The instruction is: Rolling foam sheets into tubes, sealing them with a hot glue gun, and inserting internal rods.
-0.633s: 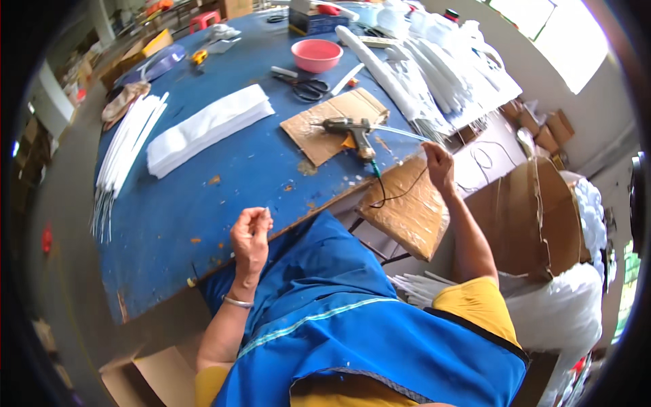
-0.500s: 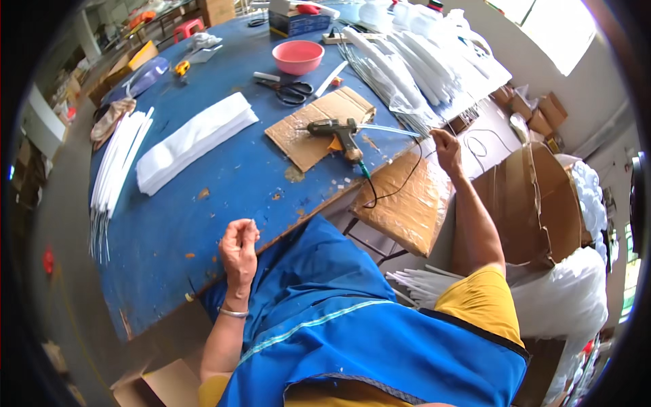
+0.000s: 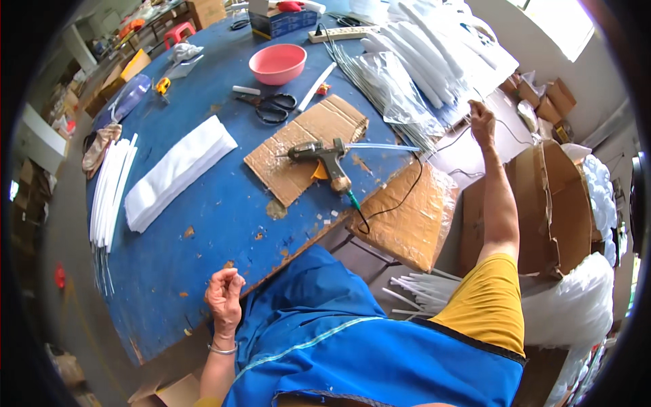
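Note:
My left hand (image 3: 224, 298) hovers by the near edge of the blue table (image 3: 169, 271), fingers curled and thumb against the fingertips. Whatever it may pinch is too small to make out. Stretched far out to the right, past the table's edge, my right hand (image 3: 483, 123) has its fingers pinched together. A bundle of thin grey wires (image 3: 359, 88) ends close to it; I cannot tell whether it grips one. Between the hands, a hot glue gun (image 3: 329, 159) with a clear glue stick rests on a cardboard piece (image 3: 308, 146). A stack of white sheets (image 3: 178, 173) lies left of it.
White-wrapped stems (image 3: 112, 193) lie at the table's left. Black scissors (image 3: 271, 107), a pink bowl (image 3: 278, 63) and a power strip (image 3: 342, 33) are farther back. A taped carton (image 3: 410, 217) stands below the table edge, with the gun's cord over it. A large open box (image 3: 532, 203) stands right.
My right hand has reached farther out, up and to the right. My left hand is lower and a bit left in the picture, still curled. The whole view has shifted slightly.

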`<action>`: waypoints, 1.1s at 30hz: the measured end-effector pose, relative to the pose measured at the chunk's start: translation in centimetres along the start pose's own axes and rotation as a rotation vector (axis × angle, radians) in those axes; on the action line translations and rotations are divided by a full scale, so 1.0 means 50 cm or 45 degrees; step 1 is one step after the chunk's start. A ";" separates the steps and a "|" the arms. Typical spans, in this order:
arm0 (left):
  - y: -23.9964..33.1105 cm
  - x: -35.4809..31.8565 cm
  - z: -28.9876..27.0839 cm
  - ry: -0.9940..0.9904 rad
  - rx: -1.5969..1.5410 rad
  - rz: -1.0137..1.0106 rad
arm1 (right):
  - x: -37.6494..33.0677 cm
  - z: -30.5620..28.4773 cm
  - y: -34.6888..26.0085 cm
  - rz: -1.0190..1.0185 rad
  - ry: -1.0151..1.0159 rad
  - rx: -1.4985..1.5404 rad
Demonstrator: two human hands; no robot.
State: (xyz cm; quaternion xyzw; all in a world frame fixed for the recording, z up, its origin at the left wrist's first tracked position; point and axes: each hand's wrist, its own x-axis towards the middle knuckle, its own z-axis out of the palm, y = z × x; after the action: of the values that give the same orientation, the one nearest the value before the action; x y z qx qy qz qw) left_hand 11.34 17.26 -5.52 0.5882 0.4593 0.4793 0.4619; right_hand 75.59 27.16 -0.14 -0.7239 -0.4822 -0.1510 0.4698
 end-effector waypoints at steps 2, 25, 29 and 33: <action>-0.001 0.000 0.000 0.017 -0.014 0.026 | 0.045 -0.010 0.024 0.105 -0.068 -0.160; 0.002 0.006 0.007 0.042 0.035 0.044 | 0.193 0.043 0.037 0.049 -0.344 -1.119; 0.004 0.013 0.010 0.040 0.037 0.102 | 0.132 0.053 -0.043 -0.347 -0.017 -0.939; 0.008 0.011 0.006 0.007 0.088 0.133 | -0.010 0.092 -0.187 -0.841 0.040 -0.339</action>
State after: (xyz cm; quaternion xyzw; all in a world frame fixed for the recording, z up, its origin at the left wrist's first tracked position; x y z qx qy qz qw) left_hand 11.75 17.71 -5.10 0.6257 0.4456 0.4880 0.4144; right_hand 66.42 31.56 2.15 -0.5816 -0.6589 -0.3674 0.3044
